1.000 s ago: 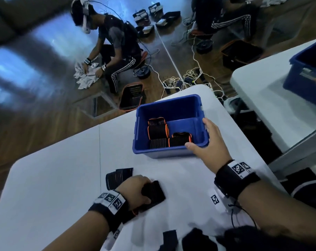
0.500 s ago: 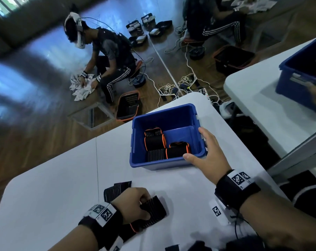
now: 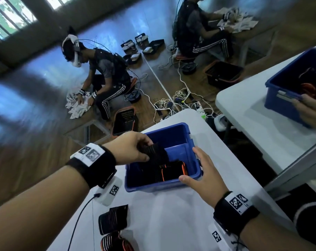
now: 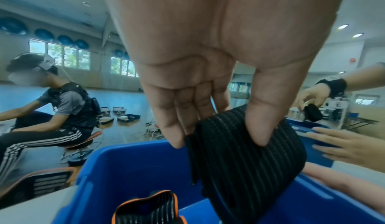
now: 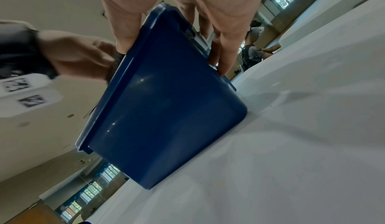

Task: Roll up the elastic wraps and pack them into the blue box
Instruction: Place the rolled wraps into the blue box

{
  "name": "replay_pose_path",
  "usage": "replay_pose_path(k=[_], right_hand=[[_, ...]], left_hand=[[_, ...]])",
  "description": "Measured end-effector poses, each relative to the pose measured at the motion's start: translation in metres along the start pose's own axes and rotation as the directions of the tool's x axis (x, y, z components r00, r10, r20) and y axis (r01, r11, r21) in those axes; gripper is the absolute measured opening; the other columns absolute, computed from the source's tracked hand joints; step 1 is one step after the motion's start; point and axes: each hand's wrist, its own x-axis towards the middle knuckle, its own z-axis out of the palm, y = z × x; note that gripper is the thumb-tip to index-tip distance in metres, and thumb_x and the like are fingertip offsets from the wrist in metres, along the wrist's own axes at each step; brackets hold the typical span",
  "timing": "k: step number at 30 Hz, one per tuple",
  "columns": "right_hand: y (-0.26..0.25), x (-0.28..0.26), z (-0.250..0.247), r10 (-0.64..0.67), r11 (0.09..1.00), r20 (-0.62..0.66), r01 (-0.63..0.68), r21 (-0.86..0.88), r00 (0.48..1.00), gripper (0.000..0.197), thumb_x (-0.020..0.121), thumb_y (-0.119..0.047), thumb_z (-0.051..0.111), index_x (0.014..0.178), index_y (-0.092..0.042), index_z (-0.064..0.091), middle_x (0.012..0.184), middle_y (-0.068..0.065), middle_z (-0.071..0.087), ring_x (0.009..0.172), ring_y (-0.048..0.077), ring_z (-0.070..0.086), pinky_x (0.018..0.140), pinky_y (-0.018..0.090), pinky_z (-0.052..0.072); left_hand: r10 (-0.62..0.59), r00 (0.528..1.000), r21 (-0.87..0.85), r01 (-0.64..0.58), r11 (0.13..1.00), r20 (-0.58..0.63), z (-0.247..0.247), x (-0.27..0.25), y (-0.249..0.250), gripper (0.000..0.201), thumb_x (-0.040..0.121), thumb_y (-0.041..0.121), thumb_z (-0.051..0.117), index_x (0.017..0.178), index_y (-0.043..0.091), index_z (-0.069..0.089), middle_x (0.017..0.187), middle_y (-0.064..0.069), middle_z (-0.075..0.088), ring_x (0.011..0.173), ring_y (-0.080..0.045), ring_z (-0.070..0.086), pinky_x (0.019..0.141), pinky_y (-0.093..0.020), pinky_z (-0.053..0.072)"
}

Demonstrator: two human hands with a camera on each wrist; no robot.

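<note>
The blue box (image 3: pixel 153 187) stands on the white table (image 3: pixel 171 223) with several rolled black, orange-edged wraps (image 3: pixel 173 171) inside. My left hand (image 3: pixel 135 149) hangs over the box's left part and pinches a rolled black wrap (image 3: pixel 155 153) between thumb and fingers. In the left wrist view the roll (image 4: pixel 245 153) hangs above the box (image 4: pixel 125 170) and an orange-edged wrap (image 4: pixel 150 209). My right hand (image 3: pixel 202 174) grips the box's near right corner, thumb on the near rim and fingers on the right wall. The right wrist view shows the box (image 5: pixel 166 112) from outside.
Two loose wraps (image 3: pixel 113 221) (image 3: pixel 115 243) lie on the table near its front left. To the right stands a second white table with another blue box (image 3: pixel 294 84) and another person's hand (image 3: pixel 311 111). Beyond the table's far edge are seated people, baskets and cables.
My left hand has lifted the rolled wrap off the table and carried it forward over the box. The right hand has stayed on the box's corner.
</note>
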Motion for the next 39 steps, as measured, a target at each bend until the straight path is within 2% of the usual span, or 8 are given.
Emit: replay_pose_path(k=[6,11,17,20,24,30,33,39], right_hand=[[-0.002,0.0,-0.001,0.015,1.0,0.015,-0.015,-0.014,1.0,0.094,0.077,-0.037,0.083,0.151,-0.04,0.025,0.151,-0.037,0.021,0.134,-0.024,0.022,0.098,-0.006,0.024],[-0.004,-0.001,-0.001,0.035,0.999,0.036,-0.034,-0.043,0.999,0.096,0.077,-0.041,0.081,0.152,-0.042,0.022,0.154,-0.035,0.018,0.135,-0.024,0.018,0.105,0.001,0.021],[-0.005,-0.003,-0.003,0.032,0.997,0.048,-0.029,-0.068,0.998,0.095,0.079,-0.046,0.078,0.153,-0.044,0.019,0.155,-0.036,0.015,0.137,-0.024,0.015,0.101,-0.006,0.017],[-0.006,-0.004,-0.004,0.027,0.998,0.05,-0.023,-0.066,0.998,0.094,0.08,-0.047,0.077,0.152,-0.046,0.017,0.155,-0.037,0.014,0.137,-0.023,0.014,0.102,-0.006,0.017],[-0.007,-0.004,-0.004,0.024,0.998,0.051,-0.021,-0.065,0.998,0.095,0.079,-0.048,0.077,0.152,-0.048,0.016,0.156,-0.037,0.013,0.139,-0.022,0.014,0.108,0.005,0.019],[-0.005,-0.004,-0.003,0.029,0.998,0.046,-0.026,-0.058,0.999,0.095,0.079,-0.048,0.077,0.153,-0.044,0.017,0.156,-0.036,0.014,0.139,-0.021,0.015,0.107,0.003,0.019],[-0.005,-0.003,-0.003,0.031,0.998,0.044,-0.028,-0.053,0.999,0.095,0.079,-0.048,0.078,0.153,-0.044,0.018,0.156,-0.036,0.016,0.139,-0.021,0.015,0.106,0.001,0.019],[-0.005,-0.001,-0.003,0.041,0.999,0.053,-0.04,-0.017,0.998,0.095,0.078,-0.041,0.08,0.153,-0.042,0.021,0.155,-0.032,0.023,0.14,-0.016,0.023,0.117,0.022,0.029]], left_hand=[[-0.024,0.999,0.052,0.021,0.998,0.048,0.022,0.071,-0.002,0.034,0.074,0.011,0.082,0.105,0.021,0.072,0.095,0.002,0.076,0.087,-0.015,0.071,0.082,-0.026,0.056],[-0.027,0.99,0.204,-0.003,0.979,0.142,0.064,0.11,-0.002,0.038,0.077,0.017,0.08,0.113,0.02,0.071,0.101,0.002,0.073,0.094,-0.016,0.067,0.084,-0.027,0.053],[-0.016,0.985,0.276,-0.032,0.961,0.171,0.078,0.133,0.003,0.039,0.082,0.014,0.073,0.12,0.018,0.07,0.11,-0.003,0.073,0.101,-0.019,0.067,0.09,-0.03,0.053],[-0.016,0.984,0.283,-0.036,0.959,0.179,0.078,0.138,0.004,0.038,0.085,0.012,0.069,0.123,0.017,0.069,0.115,-0.004,0.072,0.106,-0.02,0.066,0.093,-0.03,0.051],[-0.016,0.987,0.285,-0.03,0.958,0.157,0.074,0.142,0.003,0.037,0.087,0.008,0.063,0.123,0.014,0.069,0.118,-0.006,0.071,0.109,-0.023,0.065,0.096,-0.034,0.051],[-0.005,0.993,0.36,-0.038,0.932,0.119,0.08,0.136,-0.005,0.039,0.087,0.025,0.071,0.125,0.015,0.068,0.121,-0.005,0.07,0.112,-0.023,0.063,0.096,-0.03,0.049],[0.025,0.997,0.304,-0.046,0.951,0.074,0.076,0.126,-0.004,0.038,0.088,0.023,0.071,0.125,0.017,0.067,0.119,-0.002,0.07,0.112,-0.02,0.063,0.093,-0.026,0.047],[0.055,0.989,0.084,-0.043,0.996,-0.14,0.046,0.076,-0.003,0.028,0.087,0.018,0.071,0.114,0.021,0.07,0.106,0.002,0.073,0.1,-0.014,0.066,0.092,-0.025,0.05]])
